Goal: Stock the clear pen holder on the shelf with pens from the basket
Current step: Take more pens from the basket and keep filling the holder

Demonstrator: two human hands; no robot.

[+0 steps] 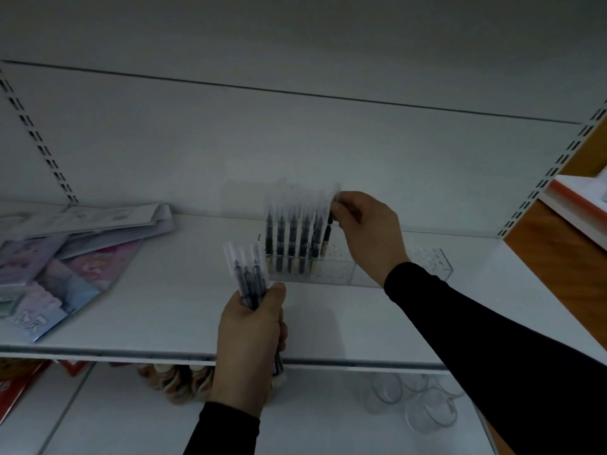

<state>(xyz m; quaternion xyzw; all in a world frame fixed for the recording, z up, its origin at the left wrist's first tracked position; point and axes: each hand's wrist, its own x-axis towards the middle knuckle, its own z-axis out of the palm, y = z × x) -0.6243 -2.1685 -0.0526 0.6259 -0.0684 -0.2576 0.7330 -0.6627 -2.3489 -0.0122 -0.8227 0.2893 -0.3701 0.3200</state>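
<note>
A clear pen holder (423,264) stands on the white shelf (164,316), right of centre. Several black pens in clear sleeves (289,238) stand upright in its left end. My right hand (368,234) pinches the top of one more black pen (328,231), which leans at the right side of that row with its tip down in the holder. My left hand (253,343) is lower, in front of the shelf edge, closed around a bundle of sleeved black pens (246,274) held upright. The basket is out of view.
A loose pile of flat stationery packs (65,251) lies on the shelf's left part. On the shelf below are clear plastic cups (423,402), a brownish stack of round items (177,382) and red packages (19,379). A wooden unit (565,257) stands at the right.
</note>
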